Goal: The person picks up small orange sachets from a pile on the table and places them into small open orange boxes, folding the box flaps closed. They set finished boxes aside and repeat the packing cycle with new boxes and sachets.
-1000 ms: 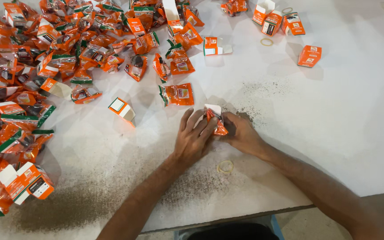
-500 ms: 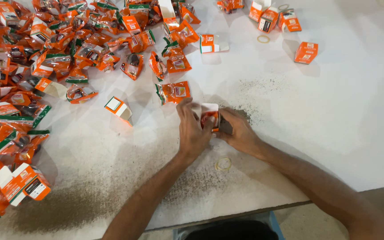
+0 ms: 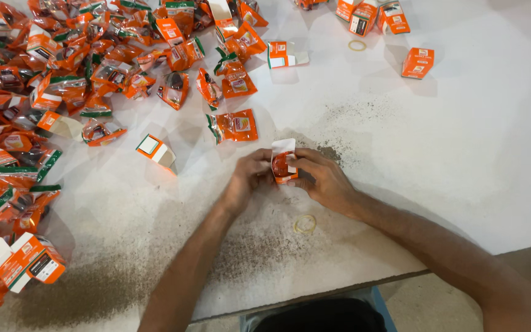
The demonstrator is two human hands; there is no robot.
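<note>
Both my hands meet at the middle of the white table [image 3: 462, 160]. Between them is a small orange carton [image 3: 283, 161] with its white top flap standing open and an orange packet showing inside. My left hand [image 3: 248, 181] grips the carton from the left with bent fingers. From the right, my right hand [image 3: 321, 178] holds the same carton, thumb against its front. A rubber band [image 3: 305, 224] lies on the table just below my right wrist.
A big heap of orange-and-green sachets [image 3: 62, 80] fills the table's left. One sachet [image 3: 236, 126] and an open carton [image 3: 155, 149] lie near my hands. Closed orange cartons [image 3: 417, 62] sit at the far right, with another rubber band [image 3: 357, 45]. Dark powder [image 3: 93, 289] is scattered along the front edge.
My hands stay at the carton. The fingers have shifted a little around it, and the packet now sits deeper inside the carton's open top.
</note>
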